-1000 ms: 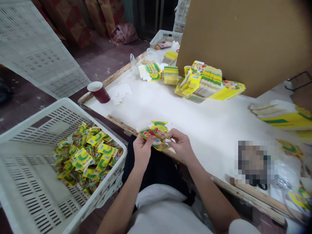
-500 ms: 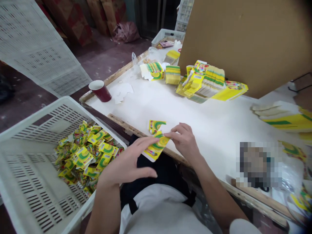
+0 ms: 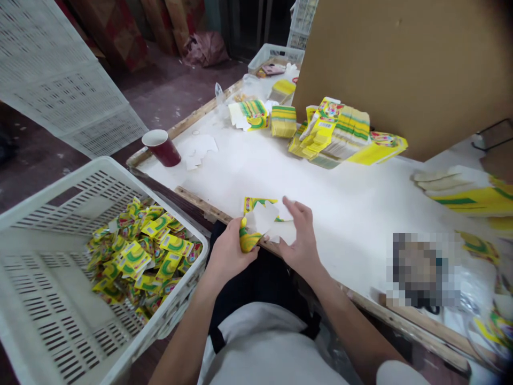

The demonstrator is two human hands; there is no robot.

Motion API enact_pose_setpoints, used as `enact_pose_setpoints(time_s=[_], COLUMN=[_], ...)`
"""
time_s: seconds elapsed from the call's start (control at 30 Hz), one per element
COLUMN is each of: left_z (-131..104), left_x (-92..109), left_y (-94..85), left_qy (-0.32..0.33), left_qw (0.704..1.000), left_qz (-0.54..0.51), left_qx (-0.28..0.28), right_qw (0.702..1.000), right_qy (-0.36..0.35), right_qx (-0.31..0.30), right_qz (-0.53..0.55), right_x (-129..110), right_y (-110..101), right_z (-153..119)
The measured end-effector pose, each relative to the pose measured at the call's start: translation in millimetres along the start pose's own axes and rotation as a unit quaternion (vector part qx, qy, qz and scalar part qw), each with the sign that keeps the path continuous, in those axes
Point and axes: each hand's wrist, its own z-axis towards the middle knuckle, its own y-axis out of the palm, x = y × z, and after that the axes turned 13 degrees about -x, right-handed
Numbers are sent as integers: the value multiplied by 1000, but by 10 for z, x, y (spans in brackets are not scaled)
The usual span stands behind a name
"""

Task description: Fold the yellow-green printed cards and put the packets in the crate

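My left hand (image 3: 229, 255) is closed on a small yellow and green printed carton (image 3: 249, 241) at the table's front edge. White inner flaps (image 3: 262, 216) stand up from the carton on its far side. Close by on the right is my right hand (image 3: 303, 240), its thumb and index finger spread apart, with nothing visibly gripped. Whether it brushes the white flaps I cannot tell. Just beyond both hands, a second yellow and green carton (image 3: 250, 203) lies on the white tabletop (image 3: 344, 214), partly covered by the flaps.
To my left stands a white plastic crate (image 3: 32, 235) holding many small yellow packets (image 3: 134, 256). A dark red cup (image 3: 162, 149) and paper scraps (image 3: 202, 149) sit at the table's left corner. Stacked flat cartons (image 3: 340, 131) lean near a large cardboard sheet (image 3: 401, 69).
My left hand has drawn back and closed around the carton, which has turned so its white flaps show. My right hand has let go of the carton and spread its fingers.
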Motion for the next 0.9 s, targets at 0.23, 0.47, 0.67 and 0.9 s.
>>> enact_pose_setpoints(time_s=[0.23,0.47,0.67,0.9], left_z=[-34,-36,-13,21], left_x=[41,51,12,-55], left_y=[161,221,219,303], left_qy=[87,176,117,54], left_qw=[995,979,993,989], left_qz=[11,35,6,-18], left_qx=[56,94,30,133], right_qw=[780,773,910,985], right_qy=[205,208,114,28], right_qx=[-164,-189,-179,-137], right_qz=[568,569,356,104], right_x=[-35,45,68,40], right_y=[180,219,206,218], right_z=[67,90,-29,-71])
